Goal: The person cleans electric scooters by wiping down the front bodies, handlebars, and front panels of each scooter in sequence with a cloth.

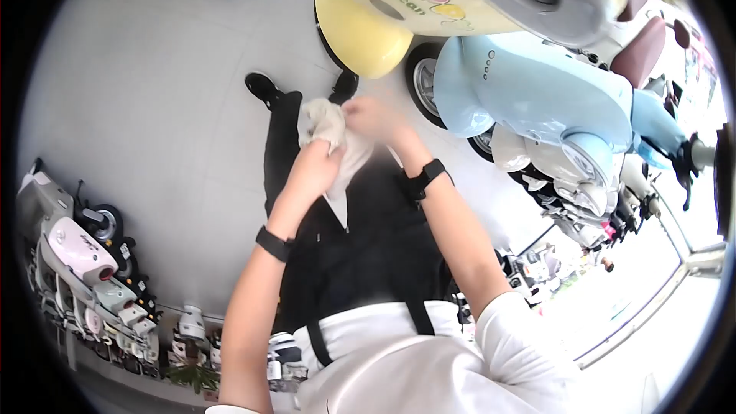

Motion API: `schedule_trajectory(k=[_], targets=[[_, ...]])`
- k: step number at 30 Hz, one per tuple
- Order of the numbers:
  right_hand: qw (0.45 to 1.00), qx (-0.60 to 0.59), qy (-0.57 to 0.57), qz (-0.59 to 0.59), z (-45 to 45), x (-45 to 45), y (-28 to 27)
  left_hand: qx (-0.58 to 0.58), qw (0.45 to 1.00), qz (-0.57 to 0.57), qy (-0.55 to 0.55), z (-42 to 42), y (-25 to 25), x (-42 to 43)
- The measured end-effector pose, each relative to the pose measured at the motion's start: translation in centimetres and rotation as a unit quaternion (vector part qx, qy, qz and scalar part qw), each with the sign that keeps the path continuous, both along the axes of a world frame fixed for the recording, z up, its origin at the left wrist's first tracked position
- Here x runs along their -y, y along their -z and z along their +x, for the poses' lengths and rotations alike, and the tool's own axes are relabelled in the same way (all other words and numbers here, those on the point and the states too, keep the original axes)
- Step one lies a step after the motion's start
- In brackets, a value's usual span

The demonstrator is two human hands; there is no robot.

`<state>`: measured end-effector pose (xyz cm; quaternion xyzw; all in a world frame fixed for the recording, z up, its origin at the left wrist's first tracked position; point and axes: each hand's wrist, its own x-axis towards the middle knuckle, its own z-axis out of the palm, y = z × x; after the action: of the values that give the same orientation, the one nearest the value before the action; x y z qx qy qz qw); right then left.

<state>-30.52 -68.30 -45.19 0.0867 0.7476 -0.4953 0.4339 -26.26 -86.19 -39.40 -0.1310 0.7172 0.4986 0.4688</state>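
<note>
A pale cloth (356,155) is in front of the black pants (360,261). The left hand (316,169) squeezes it; the right hand (373,119) pinches its edge. Grey floor (184,107) spreads wide on the left. A yellow scooter (364,27) and blue scooter (537,77) stand near the right.

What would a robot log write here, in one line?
left hand: gripping pale cloth | right hand: touching cloth, partly blurred | yellow scooter: ahead | blue scooter: ahead, right

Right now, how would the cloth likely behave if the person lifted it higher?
The cloth would probably be floppy: it gathers into soft folds above the left hand. Its loose, pointed corner would likely sag rather than hold its shape. It looks thin, so it is probably light, though blur hides the weave.
</note>
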Motion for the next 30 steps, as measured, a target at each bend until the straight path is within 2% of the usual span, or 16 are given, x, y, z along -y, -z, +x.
schedule_trajectory(k=[1,2,3,4,5,8,10,11,13,15,16,17,19,20,25,30], targets=[[0.996,0.065,-0.050,-0.038,-1.4,1.2,-6.2,-0.026,0.995,-0.059,0.082,0.5,-5.6,2.6],[0.977,0.156,-0.071,-0.128,0.3,1.8,-6.1,-0.063,0.991,-0.074,0.093,2.0,-9.3,5.3],[0.966,0.198,-0.105,-0.130,-2.1,3.7,-13.1,-0.105,0.991,-0.064,0.054,2.4,-13.8,7.8],[0.959,0.200,-0.107,-0.167,-2.6,5.4,-17.5,-0.103,0.992,-0.074,0.023,3.0,-17.4,10.3],[0.964,0.085,-0.148,-0.204,-1.3,7.7,-17.9,-0.102,0.991,-0.080,0.020,3.5,-19.8,13.1],[0.928,0.061,-0.211,-0.302,-3.4,15.0,-26.5,-0.080,0.985,-0.148,-0.046,4.6,-26.3,19.5],[0.910,-0.046,-0.260,-0.320,-3.5,21.8,-28.4,-0.160,0.964,-0.192,-0.089,6.5,-26.2,24.2],[0.912,-0.119,-0.249,-0.304,-3.3,25.0,-29.0,-0.185,0.954,-0.203,-0.117,7.2,-25.9,26.1],[0.915,-0.158,-0.187,-0.322,-2.2,27.7,-33.2,-0.198,0.945,-0.216,-0.143,6.3,-28.1,29.7],[0.878,-0.219,-0.279,-0.321,-0.8,36.0,-35.9,-0.215,0.937,-0.228,-0.156,5.5,-30.7,32.7],[0.834,-0.278,-0.402,-0.258,-3.1,39.5,-34.9,-0.225,0.935,-0.218,-0.165,4.3,-30.9,33.3],[0.806,-0.372,-0.423,-0.180,-3.7,37.9,-38.0,-0.235,0.934,-0.207,-0.173,3.2,-30.7,34.0],[0.701,-0.515,-0.478,-0.125,-3.4,39.9,-40.2,-0.247,0.931,-0.194,-0.183,1.7,-30.9,35.3],[0.672,-0.543,-0.489,-0.121,-3.0,41.2,-41.0,-0.250,0.931,-0.192,-0.184,1.2,-31.1,35.9],[0.637,-0.556,-0.518,-0.131,-3.1,45.6,-43.3,-0.251,0.928,-0.180,-0.207,-1.1,-32.0,38.3],[0.664,-0.502,-0.523,-0.182,-5.1,47.4,-43.8,-0.244,0.927,-0.169,-0.228,-3.7,-32.1,39.7]])
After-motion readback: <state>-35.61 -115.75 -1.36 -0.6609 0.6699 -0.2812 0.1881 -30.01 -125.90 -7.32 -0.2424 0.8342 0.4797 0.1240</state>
